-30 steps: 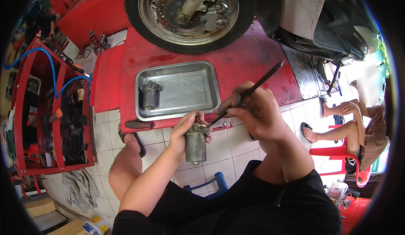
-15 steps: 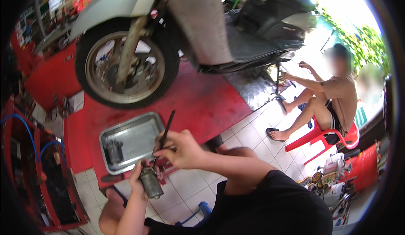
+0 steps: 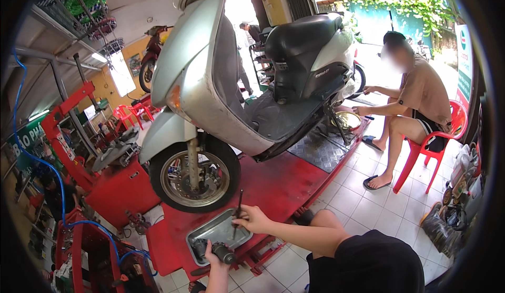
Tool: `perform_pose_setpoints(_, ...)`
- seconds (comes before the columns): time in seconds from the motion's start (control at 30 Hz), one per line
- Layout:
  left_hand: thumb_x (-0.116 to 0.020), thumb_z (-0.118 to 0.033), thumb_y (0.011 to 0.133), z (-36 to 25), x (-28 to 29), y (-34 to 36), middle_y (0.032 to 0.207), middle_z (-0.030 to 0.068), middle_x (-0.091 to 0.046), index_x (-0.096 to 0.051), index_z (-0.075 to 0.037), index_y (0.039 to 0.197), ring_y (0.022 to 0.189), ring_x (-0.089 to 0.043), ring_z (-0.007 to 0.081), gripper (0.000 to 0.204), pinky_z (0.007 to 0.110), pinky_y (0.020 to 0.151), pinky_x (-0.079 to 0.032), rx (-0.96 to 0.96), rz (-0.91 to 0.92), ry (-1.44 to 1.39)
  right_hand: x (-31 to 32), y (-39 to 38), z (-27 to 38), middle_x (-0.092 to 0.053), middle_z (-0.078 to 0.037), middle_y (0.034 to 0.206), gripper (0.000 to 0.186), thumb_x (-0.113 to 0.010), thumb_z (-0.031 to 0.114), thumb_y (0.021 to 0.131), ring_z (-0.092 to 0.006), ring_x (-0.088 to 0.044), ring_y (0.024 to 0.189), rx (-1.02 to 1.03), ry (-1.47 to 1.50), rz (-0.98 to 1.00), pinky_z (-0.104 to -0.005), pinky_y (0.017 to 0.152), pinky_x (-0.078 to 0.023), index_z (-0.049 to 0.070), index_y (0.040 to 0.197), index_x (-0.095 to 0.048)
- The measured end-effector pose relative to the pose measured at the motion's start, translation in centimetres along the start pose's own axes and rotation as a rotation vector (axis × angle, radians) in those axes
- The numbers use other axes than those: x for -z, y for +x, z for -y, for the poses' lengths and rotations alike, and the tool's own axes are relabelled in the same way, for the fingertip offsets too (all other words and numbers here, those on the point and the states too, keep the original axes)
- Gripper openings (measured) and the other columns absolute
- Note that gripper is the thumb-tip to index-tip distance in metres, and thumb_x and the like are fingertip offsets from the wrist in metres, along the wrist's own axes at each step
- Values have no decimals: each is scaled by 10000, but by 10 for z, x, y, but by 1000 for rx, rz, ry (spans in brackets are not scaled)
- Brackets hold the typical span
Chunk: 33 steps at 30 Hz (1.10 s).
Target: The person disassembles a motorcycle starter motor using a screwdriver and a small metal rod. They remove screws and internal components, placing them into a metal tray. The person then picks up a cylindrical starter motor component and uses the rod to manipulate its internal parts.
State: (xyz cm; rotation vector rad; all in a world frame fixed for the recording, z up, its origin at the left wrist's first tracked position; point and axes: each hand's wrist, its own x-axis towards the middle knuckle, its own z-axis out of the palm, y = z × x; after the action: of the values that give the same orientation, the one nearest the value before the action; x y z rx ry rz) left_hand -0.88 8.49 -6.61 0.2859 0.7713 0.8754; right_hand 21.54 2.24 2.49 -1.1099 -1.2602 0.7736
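Note:
My left hand (image 3: 213, 256) is closed around a small cylindrical metal motor (image 3: 225, 253), which it holds over the near edge of a shallow metal tray (image 3: 222, 223). A slender dark stick-like tool (image 3: 240, 201) stands nearly upright in the closed fingers of my right hand (image 3: 254, 220). Its lower end points down over the tray, apart from the motor; what kind of tip it has is too small to tell. Inside the tray, beside my left hand, lies another dark metal part (image 3: 199, 246), partly hidden.
The tray rests on a red lift platform (image 3: 263, 188), under the front of a silver scooter (image 3: 194, 67). To the right a person (image 3: 421, 88) sits on a red plastic chair (image 3: 456, 119), hands near the scooter's rear. A blue hose (image 3: 62, 182) runs down the left.
My view has tilted up, so the tray and hands appear lower. My right hand has drawn the tool away from the motor, where its tip was before. Both hands keep their hold.

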Motion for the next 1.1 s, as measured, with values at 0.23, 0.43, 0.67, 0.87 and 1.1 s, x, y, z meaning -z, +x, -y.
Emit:
perform_pose_setpoints(0.23, -549, -611, 915, -2, 14, -1, 753, 128, -625, -558, -84, 1053, 641, -627, 292, 545, 442, 593, -516, 23, -10, -68, 34, -77, -22, -745, -169, 837, 573, -778, 231, 916, -179, -733, 684, -427, -227, -16, -329, 633, -602, -78, 1331, -533)
perform_pose_setpoints(0.43, -602, -537, 914, 6, 11, -6, 882, 84, -612, -543, -117, 1144, 658, -633, 279, 482, 443, 525, -512, 14, -70, -181, 43, -102, -24, -748, -144, 806, 540, -790, 218, 899, -182, -729, 659, -500, -183, 1, -322, 596, -594, -75, 1299, -575)
perform_pose_setpoints(0.67, -604, -482, 943, 3, 29, -9, 924, 83, -626, -551, -94, 1136, 675, -632, 262, 437, 391, 556, -546, -112, -48, -109, 60, -128, -57, -755, -180, 890, 499, -814, 255, 819, -297, -757, 810, -395, -557, -3, -380, 740, -596, -45, 1188, -661)
perform_pose_setpoints(0.87, -639, -456, 933, 10, 34, -27, 837, 74, -617, -559, -89, 1030, 674, -634, 241, 387, 360, 592, -569, -104, -133, -96, 88, -158, -85, -747, -200, 961, 504, -826, 323, 773, -351, -734, 929, -415, -682, 4, -423, 823, -579, -15, 1125, -698)
perform_pose_setpoints(1.1, -624, -469, 931, 15, 78, -26, 672, 56, -598, -584, -110, 812, 579, -606, 229, 380, 362, 506, -517, -162, -170, 62, 100, -176, -98, -737, -182, 821, 404, -801, 243, 761, -331, -738, 797, -319, -755, 10, -439, 713, -581, 27, 1087, -699)
